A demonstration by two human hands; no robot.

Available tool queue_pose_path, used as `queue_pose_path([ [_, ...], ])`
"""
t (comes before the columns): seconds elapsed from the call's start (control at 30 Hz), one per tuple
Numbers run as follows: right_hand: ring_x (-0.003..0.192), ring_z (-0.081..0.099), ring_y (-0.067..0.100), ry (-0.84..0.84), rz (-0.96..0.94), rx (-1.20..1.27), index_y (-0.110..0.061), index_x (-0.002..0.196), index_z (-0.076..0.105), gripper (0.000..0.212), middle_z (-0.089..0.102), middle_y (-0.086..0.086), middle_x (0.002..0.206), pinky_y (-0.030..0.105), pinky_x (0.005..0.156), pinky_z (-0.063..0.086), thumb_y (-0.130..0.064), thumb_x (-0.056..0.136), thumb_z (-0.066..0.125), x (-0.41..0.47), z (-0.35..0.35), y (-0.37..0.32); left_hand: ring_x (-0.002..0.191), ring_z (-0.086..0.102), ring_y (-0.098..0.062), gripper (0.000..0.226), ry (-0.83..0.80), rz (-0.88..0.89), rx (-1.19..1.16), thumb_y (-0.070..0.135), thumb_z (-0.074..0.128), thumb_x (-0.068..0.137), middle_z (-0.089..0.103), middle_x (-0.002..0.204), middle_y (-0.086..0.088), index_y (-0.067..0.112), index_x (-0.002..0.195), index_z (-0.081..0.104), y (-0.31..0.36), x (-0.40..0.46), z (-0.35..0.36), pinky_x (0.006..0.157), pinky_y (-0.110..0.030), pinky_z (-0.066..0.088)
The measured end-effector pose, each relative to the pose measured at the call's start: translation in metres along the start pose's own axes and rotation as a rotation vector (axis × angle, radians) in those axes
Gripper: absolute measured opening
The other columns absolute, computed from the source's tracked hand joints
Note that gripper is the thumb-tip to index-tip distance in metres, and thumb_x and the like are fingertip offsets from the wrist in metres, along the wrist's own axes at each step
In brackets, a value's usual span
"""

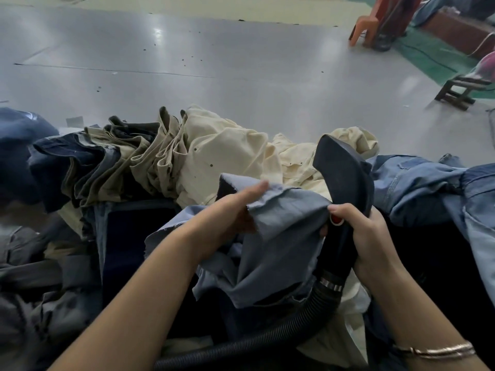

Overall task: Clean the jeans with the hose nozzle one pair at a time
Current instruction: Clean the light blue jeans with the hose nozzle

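A pair of grey-blue jeans (pixel 278 236) lies bunched in front of me over a heap of clothes. My left hand (pixel 233 210) grips its raw hem, fingers on top of the fabric. My right hand (pixel 367 236) holds the black hose nozzle (pixel 345 170) by its neck, just below a red button, and also pinches an edge of the same jeans. The nozzle's wide head points up and away. Its ribbed black hose (pixel 267 341) runs down to the lower left.
Folded beige, cream and dark trousers (pixel 166 156) are stacked behind the jeans. Light blue jeans (pixel 428 188) lie to the right, grey and dark garments to the left. Beyond is a shiny grey floor (pixel 214 62), with an orange chair (pixel 367 28) and a wooden stool (pixel 460 89) at far right.
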State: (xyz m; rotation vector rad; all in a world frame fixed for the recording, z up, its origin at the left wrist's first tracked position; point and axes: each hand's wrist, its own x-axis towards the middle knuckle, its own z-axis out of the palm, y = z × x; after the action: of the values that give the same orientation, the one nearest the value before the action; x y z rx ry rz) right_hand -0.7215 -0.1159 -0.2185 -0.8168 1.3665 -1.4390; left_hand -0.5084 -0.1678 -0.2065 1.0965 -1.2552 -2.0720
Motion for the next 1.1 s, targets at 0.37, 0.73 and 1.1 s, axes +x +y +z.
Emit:
queue_pose_path([
  [0.37,0.049,0.060,0.022,-0.013,-0.052,-0.035,0.011,0.088,0.059,0.031,0.053,0.022,0.066,0.026,0.048,0.050,-0.015,0.074,0.067,-0.004,-0.008,-0.012,0.109,0.062,-0.032,0.030,0.053,0.279,-0.028,-0.002,0.046,0.093,0.067,0.113,-0.019,0.002,0.117,0.064,-0.009,0.005,0.008,0.096,-0.042,0.049],
  [0.73,0.034,0.052,0.027,-0.432,0.247,-0.254,-0.010,0.054,0.055,0.022,0.050,0.020,0.045,0.028,0.038,0.041,-0.021,0.047,0.073,-0.065,0.007,-0.029,0.097,0.059,-0.005,0.042,0.222,0.408,0.437,0.006,0.044,0.077,0.069,0.090,0.024,0.026,0.107,0.065,-0.015,0.002,0.012,0.085,-0.024,0.045],
  [1.1,0.037,0.053,0.022,-0.085,0.314,-0.134,-0.003,0.063,0.053,0.020,0.051,0.011,0.052,0.022,0.036,0.041,-0.010,0.080,0.062,-0.019,-0.010,-0.019,0.119,0.057,-0.023,0.037,0.182,0.363,0.321,-0.007,0.048,0.093,0.066,0.120,-0.009,0.007,0.126,0.059,-0.023,-0.006,0.015,0.097,-0.035,0.046],
])
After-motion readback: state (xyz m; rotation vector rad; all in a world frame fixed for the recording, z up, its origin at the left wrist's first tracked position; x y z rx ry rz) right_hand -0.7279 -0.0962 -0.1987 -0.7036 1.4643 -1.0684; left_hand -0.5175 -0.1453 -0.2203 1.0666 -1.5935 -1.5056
